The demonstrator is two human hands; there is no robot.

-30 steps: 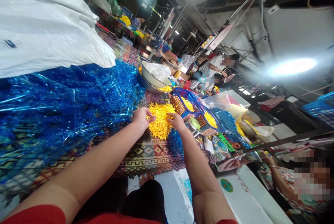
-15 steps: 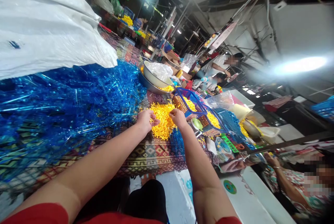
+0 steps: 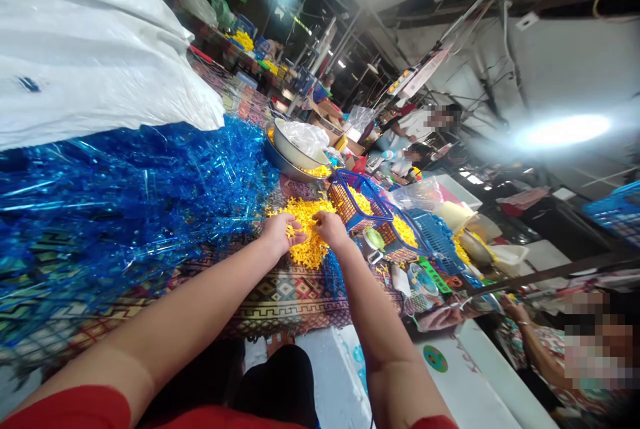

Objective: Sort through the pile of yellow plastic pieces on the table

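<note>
A loose pile of small yellow pieces (image 3: pixel 310 252), too small to make out exactly, lies on a patterned woven mat (image 3: pixel 285 289). At the pile's left edge is my left hand (image 3: pixel 281 232), its fingers half curled, with yellow showing between thumb and fingers. My right hand (image 3: pixel 331 227) hovers over the right side of the pile, thumb and fingertips pinched together. Whatever sits in that pinch is hidden. Shiny blue plastic strips (image 3: pixel 150 195) spread over the mat left of my hands, and a bunch of blue strands (image 3: pixel 335 274) lies below my right wrist.
Blue baskets (image 3: pixel 354 219) with yellow pieces stand right of the pile. Nested bowls (image 3: pixel 300 145) holding a clear bag are behind it. A big white sack (image 3: pixel 100 49) covers the upper left. A small green-topped container (image 3: pixel 374 239) is near my right wrist. Other people are at right.
My right hand has moved left over the pile, closer to my left hand. The left hand stays at about the same place. The view has shifted slightly.
</note>
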